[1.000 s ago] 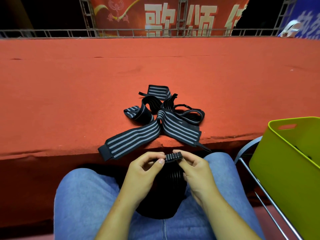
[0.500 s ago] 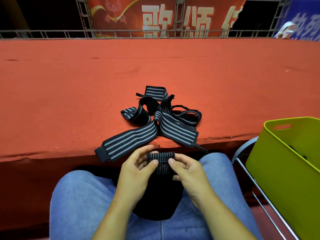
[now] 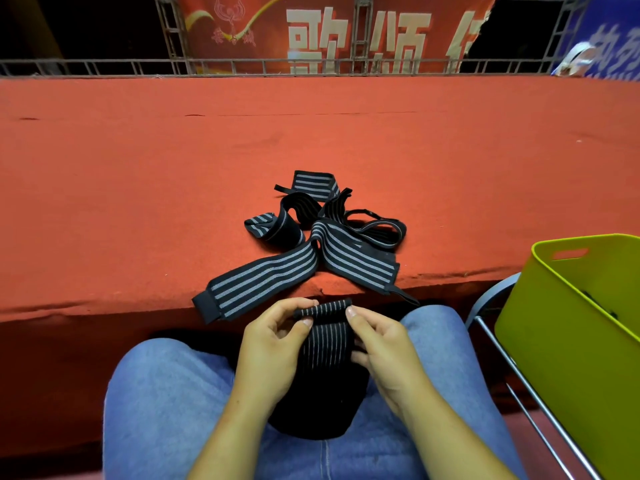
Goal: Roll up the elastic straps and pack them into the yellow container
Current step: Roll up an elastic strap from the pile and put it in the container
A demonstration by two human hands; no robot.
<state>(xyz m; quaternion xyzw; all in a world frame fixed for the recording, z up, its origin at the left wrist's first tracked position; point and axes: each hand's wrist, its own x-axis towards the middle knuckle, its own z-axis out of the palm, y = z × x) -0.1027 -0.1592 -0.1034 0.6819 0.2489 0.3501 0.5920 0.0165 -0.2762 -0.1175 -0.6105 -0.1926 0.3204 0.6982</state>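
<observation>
A black elastic strap with thin grey stripes (image 3: 325, 344) hangs over my lap, its top end rolled into a small tight roll. My left hand (image 3: 273, 344) pinches the roll's left end with thumb and fingers. My right hand (image 3: 377, 344) pinches the right end the same way. A tangle of wider black-and-grey striped straps (image 3: 311, 244) lies on the red carpeted platform (image 3: 138, 188) just beyond my knees, one strap end hanging over the edge. The yellow container (image 3: 554, 327) stands at my right, something dark partly visible inside it.
The container rests on a metal-framed chair or rack (image 3: 512, 375) at my right. A metal railing (image 3: 242, 65) and a red banner with large characters (image 3: 346, 32) run along the platform's far side. My jeans-clad legs fill the bottom of the view.
The roll at the strap's top end has grown a little thicker between my fingers, and more striped strap now shows below it. The pile on the platform has not moved.
</observation>
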